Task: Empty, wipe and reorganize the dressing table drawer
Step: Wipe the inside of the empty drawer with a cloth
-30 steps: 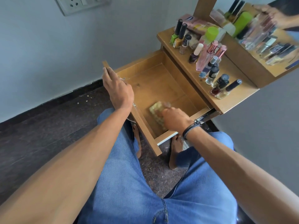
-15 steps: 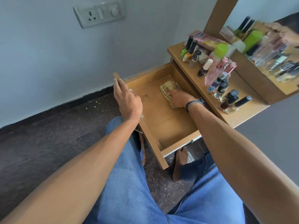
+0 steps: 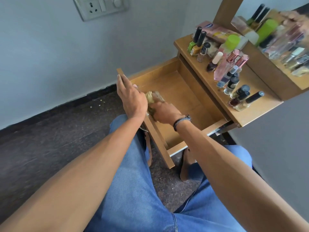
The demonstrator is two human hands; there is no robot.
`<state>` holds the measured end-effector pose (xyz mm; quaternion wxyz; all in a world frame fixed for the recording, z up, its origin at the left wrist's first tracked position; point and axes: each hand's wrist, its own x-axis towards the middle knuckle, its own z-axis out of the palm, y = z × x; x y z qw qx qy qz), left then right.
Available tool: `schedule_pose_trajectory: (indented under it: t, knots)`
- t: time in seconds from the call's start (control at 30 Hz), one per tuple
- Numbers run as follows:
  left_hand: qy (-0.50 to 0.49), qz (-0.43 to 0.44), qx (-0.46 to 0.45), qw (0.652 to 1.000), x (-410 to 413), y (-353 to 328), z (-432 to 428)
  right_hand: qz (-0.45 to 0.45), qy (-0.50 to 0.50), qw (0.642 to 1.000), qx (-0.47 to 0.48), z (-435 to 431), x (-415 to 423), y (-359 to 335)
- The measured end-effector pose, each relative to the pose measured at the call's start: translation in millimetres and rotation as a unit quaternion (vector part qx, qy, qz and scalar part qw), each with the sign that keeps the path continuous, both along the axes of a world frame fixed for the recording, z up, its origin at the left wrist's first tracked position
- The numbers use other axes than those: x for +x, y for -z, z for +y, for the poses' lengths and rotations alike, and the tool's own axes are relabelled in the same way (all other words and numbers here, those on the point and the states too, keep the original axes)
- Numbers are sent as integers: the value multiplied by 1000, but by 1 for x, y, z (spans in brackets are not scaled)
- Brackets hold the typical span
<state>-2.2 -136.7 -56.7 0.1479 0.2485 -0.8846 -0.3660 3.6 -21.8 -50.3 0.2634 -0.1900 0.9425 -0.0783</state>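
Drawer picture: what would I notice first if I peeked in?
The pulled-out wooden drawer sits mid-frame. Against its front panel the right hand grips a bunched yellowish cloth, with the left hand resting on that panel's top. Crowded bottles stand on the tabletop at right.

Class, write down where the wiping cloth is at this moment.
In the head view, left of centre, the cloth sits inside the open drawer, against its front panel, under the right hand and right beside the left hand.
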Motion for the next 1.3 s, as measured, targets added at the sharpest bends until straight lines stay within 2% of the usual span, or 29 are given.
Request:
schedule_pose_trajectory:
  t: [0.13, 0.3, 0.5, 0.73, 0.9, 1.13, 1.3]
  knots:
    - [2, 4, 2, 1000, -1, 2, -1, -5, 43, 999, 30, 24, 41, -8]
    - [5, 8, -2, 1000, -3, 5, -2, 32, 22, 997, 64, 42, 78, -16]
    - [7, 11, -2, 1000, -3, 4, 0, 12, 56, 996, 71, 63, 60, -14]
    - [10, 13, -5, 1000, -8, 7, -2, -3, 174, 981, 88, 133, 9, -8]
    - [9, 18, -6, 1000, -9, 8, -3, 23, 199, 977, 78, 116, 30, -10]
    - [12, 17, -11, 1000, -7, 7, -3, 54, 42, 996, 62, 24, 79, -23]
    - [8, 17, -14, 1000, -6, 6, -2, 7, 32, 997, 65, 52, 73, -25]
